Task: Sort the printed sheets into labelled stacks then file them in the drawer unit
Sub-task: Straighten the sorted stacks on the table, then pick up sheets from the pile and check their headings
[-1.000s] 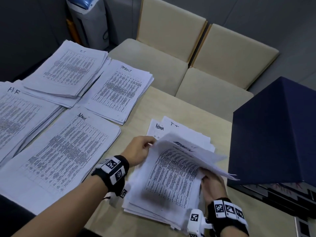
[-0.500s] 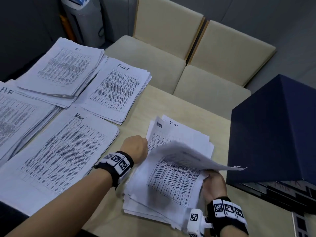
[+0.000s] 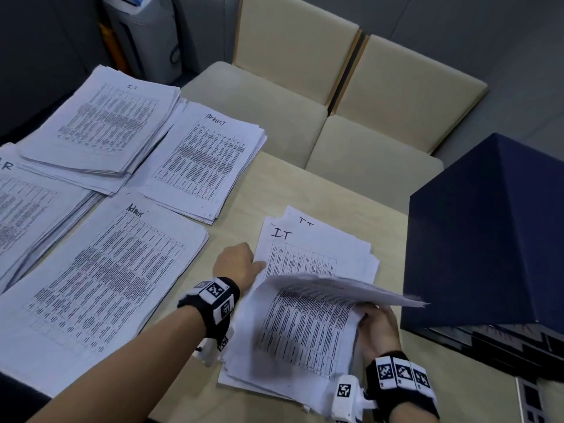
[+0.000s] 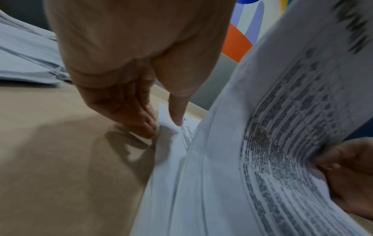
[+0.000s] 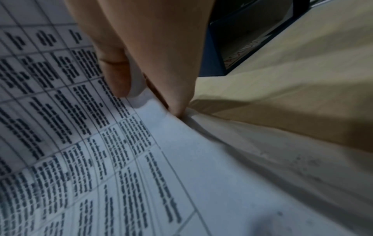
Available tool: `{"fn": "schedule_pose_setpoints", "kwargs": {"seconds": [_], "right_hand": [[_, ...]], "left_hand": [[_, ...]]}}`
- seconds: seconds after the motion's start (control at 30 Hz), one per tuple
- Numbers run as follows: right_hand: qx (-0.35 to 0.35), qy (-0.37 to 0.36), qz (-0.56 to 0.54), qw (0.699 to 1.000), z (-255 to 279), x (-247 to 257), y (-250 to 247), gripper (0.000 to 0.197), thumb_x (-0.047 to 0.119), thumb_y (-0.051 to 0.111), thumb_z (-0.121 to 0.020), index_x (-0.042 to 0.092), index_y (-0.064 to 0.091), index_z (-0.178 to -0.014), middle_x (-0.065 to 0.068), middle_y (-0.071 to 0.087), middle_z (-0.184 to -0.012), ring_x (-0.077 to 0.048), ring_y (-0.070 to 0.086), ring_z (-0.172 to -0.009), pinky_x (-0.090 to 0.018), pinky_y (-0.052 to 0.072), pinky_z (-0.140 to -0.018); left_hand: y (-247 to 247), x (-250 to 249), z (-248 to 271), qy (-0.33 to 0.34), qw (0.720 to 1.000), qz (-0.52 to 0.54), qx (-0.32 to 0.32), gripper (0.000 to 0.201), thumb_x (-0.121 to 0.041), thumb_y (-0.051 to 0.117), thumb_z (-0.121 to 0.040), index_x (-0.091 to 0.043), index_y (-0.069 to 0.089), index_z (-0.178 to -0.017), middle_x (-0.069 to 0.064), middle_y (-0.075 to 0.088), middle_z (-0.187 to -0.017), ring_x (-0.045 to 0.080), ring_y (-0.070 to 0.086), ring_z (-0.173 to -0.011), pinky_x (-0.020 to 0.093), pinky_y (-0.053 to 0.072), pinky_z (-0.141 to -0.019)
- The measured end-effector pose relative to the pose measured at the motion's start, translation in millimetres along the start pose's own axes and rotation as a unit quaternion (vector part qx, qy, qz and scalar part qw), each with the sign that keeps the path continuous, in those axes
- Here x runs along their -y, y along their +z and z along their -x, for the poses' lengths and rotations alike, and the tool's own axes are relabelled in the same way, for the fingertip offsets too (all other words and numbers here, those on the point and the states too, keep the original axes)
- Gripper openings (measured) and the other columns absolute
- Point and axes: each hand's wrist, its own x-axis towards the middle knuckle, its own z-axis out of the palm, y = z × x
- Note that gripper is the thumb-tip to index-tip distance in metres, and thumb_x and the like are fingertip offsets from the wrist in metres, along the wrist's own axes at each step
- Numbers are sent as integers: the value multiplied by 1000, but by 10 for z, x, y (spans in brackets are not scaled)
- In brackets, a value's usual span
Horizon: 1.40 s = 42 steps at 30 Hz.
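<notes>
- Lifting the near edge of a few sheets, the right hand (image 3: 378, 328) grips the raised sheets (image 3: 308, 325) at their right margin, thumb on the printed face and fingers behind, as the right wrist view shows.
- The left hand (image 3: 236, 264) rests at the left edge of the unsorted pile (image 3: 317, 254) on the table (image 3: 305, 184); its thumb presses the exposed sheet headed "I.T" while the fingers curl at the paper's edge, apparently pinching it, though blur makes the hold hard to read.
- Sorted stacks lie well apart to the left: the IT stack (image 3: 103, 120), the Tasklist stack (image 3: 204, 160), the Admin stack (image 3: 100, 270) and the HR stack (image 3: 21, 203).
- The drawer unit (image 3: 488, 233) stands just beside the pile, on its right.
- Handling, as a judgement: single sheets are light, limp and slick against each other, so they sag, fan and slide unless pinched at an edge or corner; a two-sided pinch near a margin suits one sheet.
- A whole stack is likely heavier and prone to shearing, so it wants both hands on opposite edges, squared up first.
- Creasing is the risk where the lifted sheets bend sharply.
</notes>
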Motion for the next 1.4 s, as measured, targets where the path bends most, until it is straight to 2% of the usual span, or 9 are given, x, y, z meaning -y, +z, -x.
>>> {"fn": "schedule_pose_setpoints", "kwargs": {"seconds": [0.17,0.27,0.4,0.57,0.73,0.83,1.03,1.27,1.4], "right_hand": [[30,16,8,999,146,146,-11,25,-19,45,-80,1,58,-76,-14,61,-72,-30,58,-71,-36,47,-65],[21,29,-4,999,201,314,48,15,-8,51,-71,7,53,-74,-11,54,-66,-26,53,-62,-33,45,-60],[46,15,-60,997,229,558,202,40,0,56,-53,-1,62,-92,-22,67,-91,-38,66,-88,-52,56,-88],[21,-86,-107,990,488,1087,473,19,-8,48,-78,10,53,-77,-2,55,-80,-19,52,-76,-32,44,-68],[74,-205,-130,967,751,1317,640,25,-9,47,-92,12,52,-80,-1,46,-69,-3,53,-57,-10,44,-53],[68,-280,-87,953,785,1088,650,22,-13,51,-88,6,59,-83,5,54,-66,1,54,-54,-16,44,-59],[150,-272,182,933,546,417,570,26,18,63,-99,13,63,-125,-4,70,-121,-20,64,-114,-39,48,-104],[237,-368,197,877,641,391,875,19,25,51,-105,12,50,-91,-5,43,-78,-9,40,-68,-17,35,-58],[272,-293,169,901,698,165,1086,7,18,51,-105,11,54,-107,-6,67,-89,-5,64,-69,-16,54,-71]], "left_hand": [[9,-109,44,127,986,-43,-100,34,7,53,-73,-8,57,-102,10,60,-104,30,56,-92,40,48,-76],[-122,-159,132,207,976,50,36,57,14,53,-68,-15,58,-117,-3,61,-116,15,58,-107,30,49,-83],[-328,-273,258,176,930,256,198,38,6,56,-84,-11,64,-117,7,70,-115,18,66,-108,35,54,-94],[-781,-518,369,147,858,471,141,69,-75,46,-86,-19,68,-120,7,70,-119,20,66,-110,46,47,-104],[-1025,-653,466,272,892,360,-21,37,-45,71,-87,-16,62,-108,7,68,-96,28,66,-87,47,58,-82],[-882,-576,395,246,893,369,-82,28,-38,62,-93,-18,55,-112,11,67,-100,35,65,-91,56,55,-81],[-344,-181,363,134,951,275,-46,22,-31,49,-101,-19,58,-118,5,68,-112,24,66,-99,51,55,-90],[-776,189,772,78,896,391,-194,26,-32,61,-98,-8,66,-105,9,71,-98,16,66,-87,33,54,-81],[-1199,850,1039,-11,886,400,-232,18,-26,58,-100,-14,67,-110,8,71,-100,15,66,-82,21,51,-71]]}}
